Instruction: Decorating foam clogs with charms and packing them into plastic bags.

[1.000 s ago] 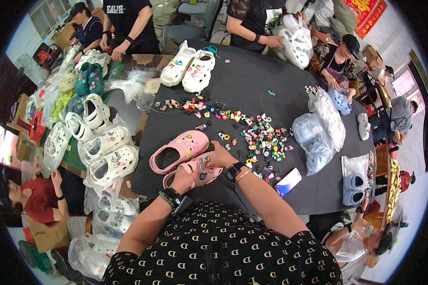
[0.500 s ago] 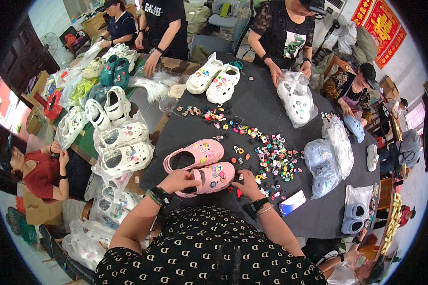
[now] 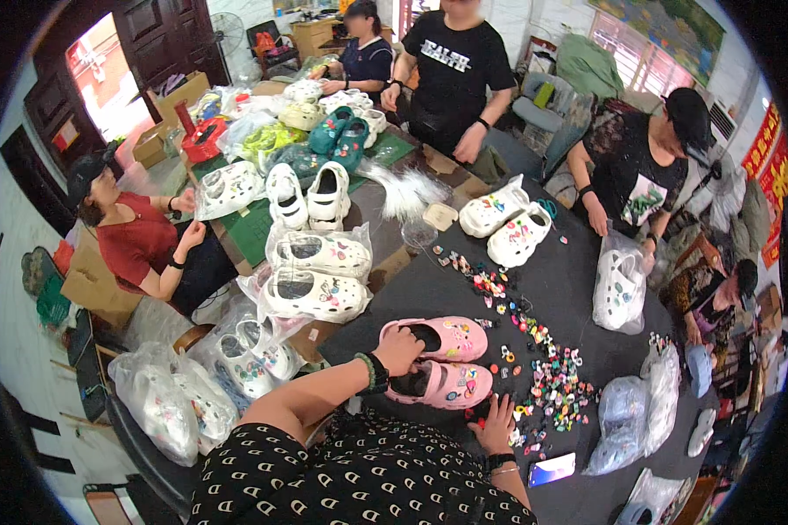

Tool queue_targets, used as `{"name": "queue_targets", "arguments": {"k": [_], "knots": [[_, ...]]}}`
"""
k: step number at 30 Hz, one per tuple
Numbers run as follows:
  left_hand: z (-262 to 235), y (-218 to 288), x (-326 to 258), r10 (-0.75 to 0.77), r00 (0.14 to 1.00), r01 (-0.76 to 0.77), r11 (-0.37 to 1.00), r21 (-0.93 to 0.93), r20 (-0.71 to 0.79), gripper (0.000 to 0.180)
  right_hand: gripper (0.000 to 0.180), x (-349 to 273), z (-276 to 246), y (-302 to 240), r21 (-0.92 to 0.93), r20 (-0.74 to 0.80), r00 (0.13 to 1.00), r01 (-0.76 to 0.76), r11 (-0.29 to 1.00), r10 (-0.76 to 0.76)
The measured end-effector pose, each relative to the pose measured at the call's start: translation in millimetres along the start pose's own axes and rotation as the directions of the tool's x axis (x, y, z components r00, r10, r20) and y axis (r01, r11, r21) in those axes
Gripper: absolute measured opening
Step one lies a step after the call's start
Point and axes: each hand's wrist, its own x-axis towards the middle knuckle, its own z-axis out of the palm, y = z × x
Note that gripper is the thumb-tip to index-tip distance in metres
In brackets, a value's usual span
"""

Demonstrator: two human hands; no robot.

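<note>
Left hand (image 3: 399,350): fingers bent over pink clogs (image 3: 462,378); grip unclear
Right hand (image 3: 496,426): fingers spread beside charms (image 3: 556,389), worktop's (image 3: 573,289) near edge

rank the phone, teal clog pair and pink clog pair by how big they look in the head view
Largest to smallest:
1. pink clog pair
2. teal clog pair
3. phone

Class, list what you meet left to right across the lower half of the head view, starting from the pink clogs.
Pink clogs, right hand, phone, bluish plastic bag, whitish plastic bag, lone white shoe.
</note>
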Motion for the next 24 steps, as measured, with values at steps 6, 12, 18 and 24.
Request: {"name": "queue_targets", "arguments": {"k": [6, 12, 18, 24], "knots": [[11.3, -16.4, -0.1, 0.189, 0.981, -0.183, 0.977, -0.111, 0.046, 0.028, 0.106, 4.1, -0.6, -1.6, 0.033, 0.045, 0.999, -0.01, 0.999, 0.009], [-13.9, -19.5, -1.8, 0.185, 0.973, -0.21, 0.958, -0.195, -0.137, 0.016, 0.111, 6.0, -1.9, -1.5, 0.067, 0.077, 0.995, -0.076, 0.995, 0.071], [-89.6, -70.0, -10.4, -0.038, 0.964, -0.027, 0.97, -0.241, -0.263, 0.011, 0.113, 8.3, 0.2, 1.8, 0.105, 0.071, 0.996, -0.061, 0.993, 0.053], [-136.5, -168.2, 3.8, -0.305, 0.835, 0.236, 0.951, -0.202, -0.458, 0.016, 0.117, 5.5, -11.0, -5.1, 0.133, 0.134, 0.984, -0.137, 0.982, 0.119]]}}
